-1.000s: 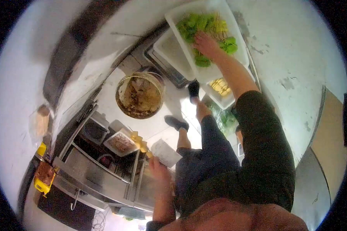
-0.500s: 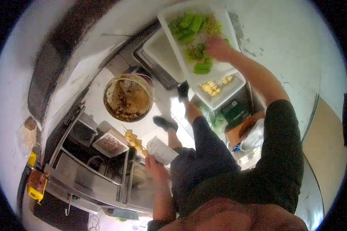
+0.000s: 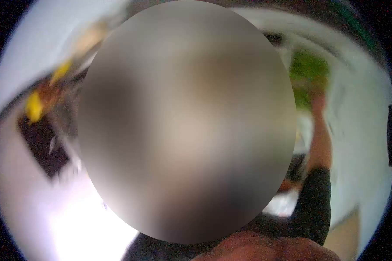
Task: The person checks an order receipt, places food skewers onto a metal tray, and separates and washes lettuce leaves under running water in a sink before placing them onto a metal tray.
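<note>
A large blurred disc covers the middle of the view, hiding my left hand and whatever it holds. To the right of it, my right hand point(image 3: 319, 99) reaches up to a heap of green leafy vegetables point(image 3: 308, 67). Motion smears the fingers, so their grip cannot be made out. Below the greens shows a pale patch, perhaps part of the white tray point(image 3: 306, 124) they lie in. The dark-sleeved right arm runs down from the hand along the disc's right edge.
At the left hangs a yellow and reddish-brown object point(image 3: 34, 108), above a dark panel point(image 3: 45, 148). Strong light glares at the lower left. A whitish, shiny item point(image 3: 282, 204) lies beside my right sleeve. A pale wall or surface point(image 3: 357, 117) stands at the right.
The view has swung, and the greens and my right hand now appear farther right. Skewered yellow cubes and a white sheet near my left hand are now hidden by the blur.
</note>
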Tool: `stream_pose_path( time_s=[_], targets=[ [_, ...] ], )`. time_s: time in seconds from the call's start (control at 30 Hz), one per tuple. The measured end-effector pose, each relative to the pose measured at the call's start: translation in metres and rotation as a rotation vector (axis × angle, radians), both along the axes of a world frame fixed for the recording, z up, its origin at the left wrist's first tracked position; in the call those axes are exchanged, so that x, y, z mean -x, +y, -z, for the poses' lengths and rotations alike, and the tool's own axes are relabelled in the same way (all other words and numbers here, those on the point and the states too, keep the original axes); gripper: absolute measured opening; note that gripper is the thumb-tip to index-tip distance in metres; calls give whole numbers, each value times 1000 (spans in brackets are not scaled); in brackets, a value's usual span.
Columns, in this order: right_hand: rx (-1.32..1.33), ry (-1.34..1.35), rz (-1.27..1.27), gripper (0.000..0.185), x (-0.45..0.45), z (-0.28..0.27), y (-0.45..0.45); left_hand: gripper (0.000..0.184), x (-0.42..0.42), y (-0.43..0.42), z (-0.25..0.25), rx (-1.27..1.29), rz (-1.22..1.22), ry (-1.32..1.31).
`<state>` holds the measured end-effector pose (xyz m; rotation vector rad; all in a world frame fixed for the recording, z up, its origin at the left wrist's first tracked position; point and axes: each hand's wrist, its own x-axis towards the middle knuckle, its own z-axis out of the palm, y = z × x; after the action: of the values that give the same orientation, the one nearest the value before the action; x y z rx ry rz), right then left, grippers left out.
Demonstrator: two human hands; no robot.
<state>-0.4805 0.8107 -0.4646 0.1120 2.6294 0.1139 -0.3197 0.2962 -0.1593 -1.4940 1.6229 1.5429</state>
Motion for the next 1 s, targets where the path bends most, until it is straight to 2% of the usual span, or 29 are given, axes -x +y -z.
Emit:
stream_pose_path(
  time_s=[0.1,0.13,0.17,0.27,0.3,0.33,0.37,0.4,0.47,0.53,0.57,0.6,0.63,0.7,0.73,0.8,0.83,0.9,1.0],
  targets=[
    [-348,-184,-452,54,21,42,38,36,6,-23,4,106,146,-130],
    [-584,-191,-724,52,38,8,25,29,8,-29,7,154,127,-4],
    [-547,-90,-679,50,48,23,42,25,5,-32,3,184,134,107],
    [-33,372,-399,52,72,94,120,28,15,-59,-19,131,94,48],
    [-132,347,-407,50,81,41,87,26,15,-68,-24,136,43,108],
    [-255,287,-438,49,67,17,65,26,-6,-59,-23,161,-8,149],
    [-338,259,-447,48,61,-30,32,26,-11,-65,-28,167,-59,206],
    [-342,248,-392,47,55,-75,0,26,-24,-79,-28,259,65,195],
    [-23,261,157,46,57,-124,-38,27,-38,-96,-50,250,-37,170],
    [113,427,62,45,52,-80,29,29,-58,-116,-62,191,-156,209],
    [65,419,201,43,48,-107,6,31,-77,-125,-51,141,-224,250],
    [288,544,387,44,34,-148,-28,33,-94,-139,-50,94,-295,299],
    [324,462,485,45,39,-167,-35,33,-107,-153,-60,107,-311,323],
    [16,575,437,48,33,-162,-20,34,-137,-183,-82,148,-357,375],
    [146,515,720,46,31,-215,-72,34,-154,-197,-89,159,-384,380],
    [-23,366,410,39,27,-214,-59,33,-185,-225,-102,185,-433,391],
    [-5,351,349,38,14,-234,-91,32,-200,-241,-115,193,-465,396],
    [146,349,283,36,-16,-268,-169,31,-232,-268,-143,205,-531,401],
    [406,319,118,35,-60,-322,-298,30,-279,-295,-118,147,-837,625]
  ],
)
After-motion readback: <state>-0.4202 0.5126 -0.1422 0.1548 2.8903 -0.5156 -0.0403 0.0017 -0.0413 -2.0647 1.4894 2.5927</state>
